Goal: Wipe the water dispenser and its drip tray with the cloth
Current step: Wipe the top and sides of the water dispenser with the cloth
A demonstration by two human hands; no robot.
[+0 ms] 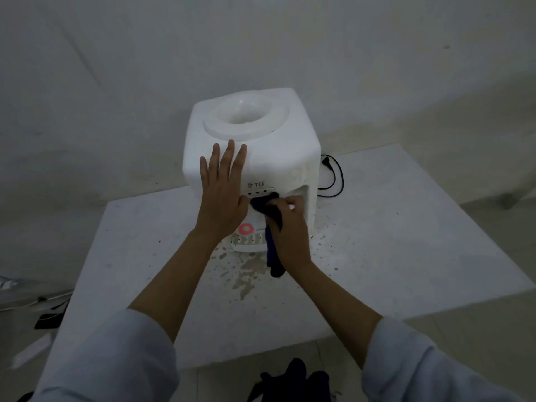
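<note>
A white tabletop water dispenser (261, 152) stands on a white table (406, 242), its round bottle socket open on top. My left hand (223, 190) lies flat with straight fingers on the dispenser's upper front. My right hand (290, 224) grips a dark blue cloth (268, 210) and holds it against the front panel below the logo and indicator lights. The cloth's tail hangs down past the drip tray (249, 242), a slotted white tray at the base, partly hidden by both hands. A red tap (246, 228) shows above the tray.
A black power cord with plug (333, 178) lies on the table to the right of the dispenser. Brown stains and specks (246, 274) spot the tabletop in front of the tray. Cables and dark items (49, 311) lie on the floor at left. A wall is close behind.
</note>
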